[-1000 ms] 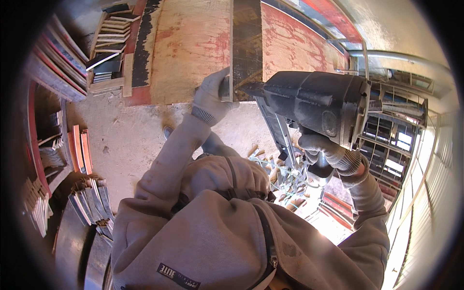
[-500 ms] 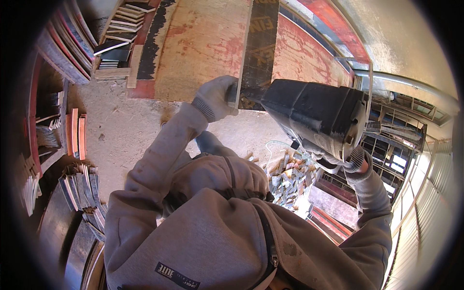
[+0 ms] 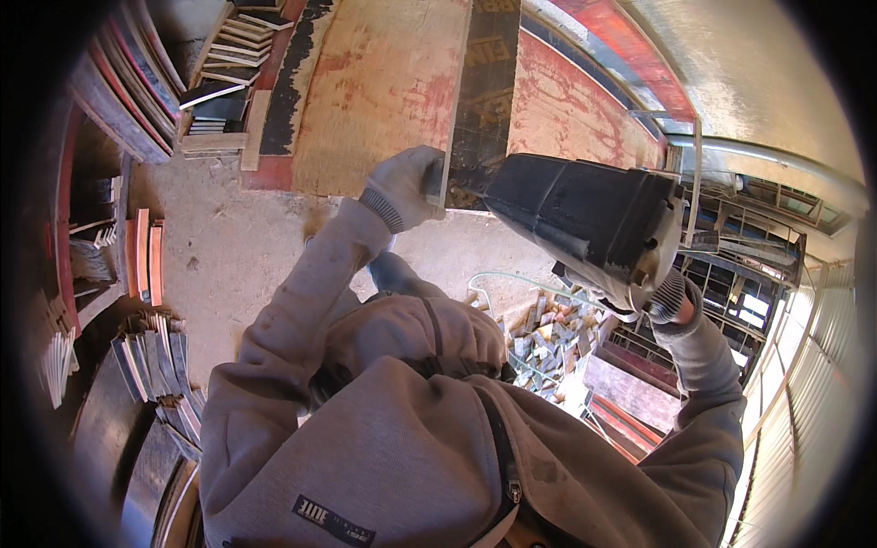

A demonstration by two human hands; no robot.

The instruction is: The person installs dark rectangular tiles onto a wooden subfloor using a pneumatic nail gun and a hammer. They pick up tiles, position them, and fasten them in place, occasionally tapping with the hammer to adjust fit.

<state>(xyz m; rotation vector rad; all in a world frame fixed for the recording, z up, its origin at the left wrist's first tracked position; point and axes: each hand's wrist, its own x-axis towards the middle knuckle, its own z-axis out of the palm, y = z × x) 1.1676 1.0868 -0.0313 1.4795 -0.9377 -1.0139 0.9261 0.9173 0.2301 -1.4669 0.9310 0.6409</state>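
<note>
Left hand (image 3: 402, 187) grips one dark board (image 3: 487, 100); right hand (image 3: 661, 300) (mostly hidden) holds one black tool (image 3: 585, 205)

Dusty floor (image 3: 215, 242), sunlit corrugated wall (image 3: 818, 374)

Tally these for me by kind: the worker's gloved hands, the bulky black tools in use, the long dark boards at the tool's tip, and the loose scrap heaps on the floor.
Gloved hands: 2 (left hand, right hand)
Black tool: 1
Long dark board: 1
Scrap heap: 1
Total: 5
</note>
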